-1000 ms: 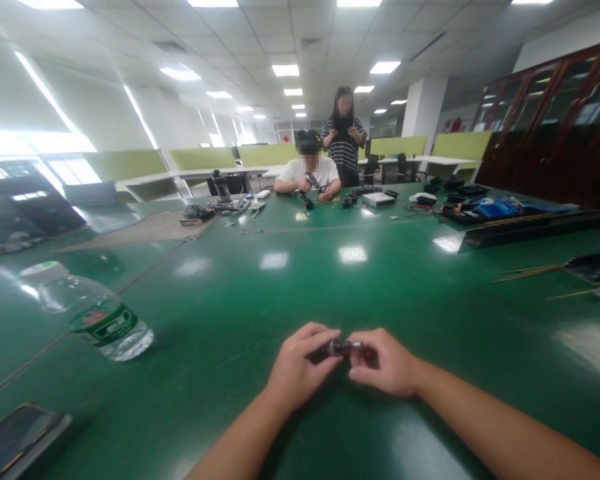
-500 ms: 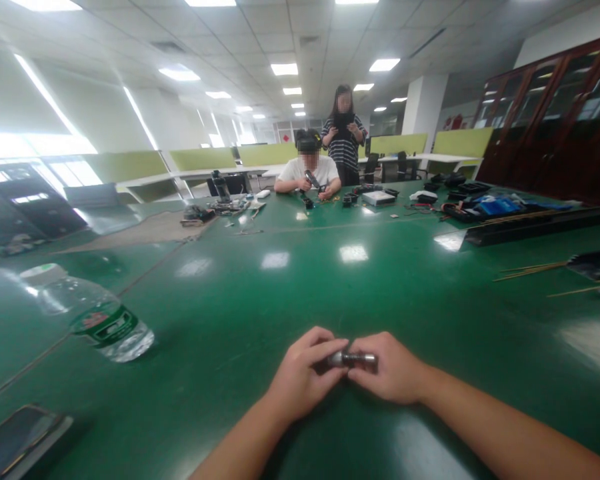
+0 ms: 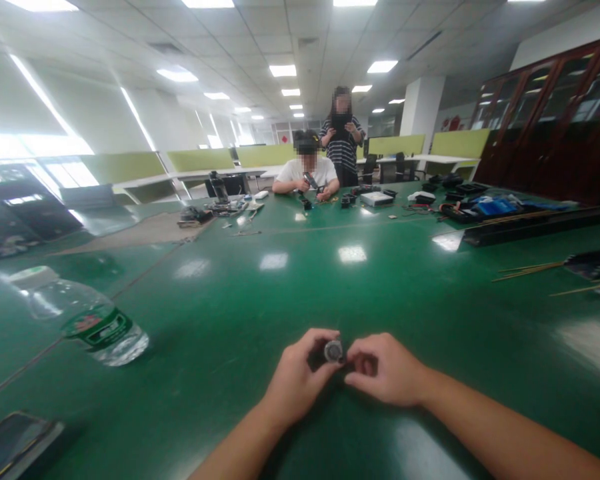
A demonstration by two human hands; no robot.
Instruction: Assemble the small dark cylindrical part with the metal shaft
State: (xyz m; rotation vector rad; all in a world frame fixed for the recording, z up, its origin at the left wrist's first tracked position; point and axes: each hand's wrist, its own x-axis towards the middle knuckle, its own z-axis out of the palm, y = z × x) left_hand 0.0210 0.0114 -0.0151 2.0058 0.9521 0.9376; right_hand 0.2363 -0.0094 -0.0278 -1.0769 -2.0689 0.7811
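Observation:
Between the thumb and fingers of my left hand (image 3: 300, 373) is a small metal cylinder (image 3: 333, 351). Its round grey end faces me, with a darker centre, and the rest of its length is hidden behind that end. Just to the right, my right hand (image 3: 390, 370) holds nothing. Its fingers are curled, and a gap shows between the index fingertip and thumb. The index fingertip is close to the cylinder's side; whether they touch I cannot tell. Both hands are low over the green table (image 3: 260, 300).
A water bottle (image 3: 97, 327) with a green label appears at left, and a phone (image 3: 15, 443) lies at the near left corner. Across the table one person (image 3: 305, 173) sits handling a dark device; another person (image 3: 343, 143) stands behind. Thin sticks (image 3: 530, 270) lie at right.
The cylinder has turned from lying sideways across both hands to pointing its end at me. My right hand has let go of it; my left hand keeps hold.

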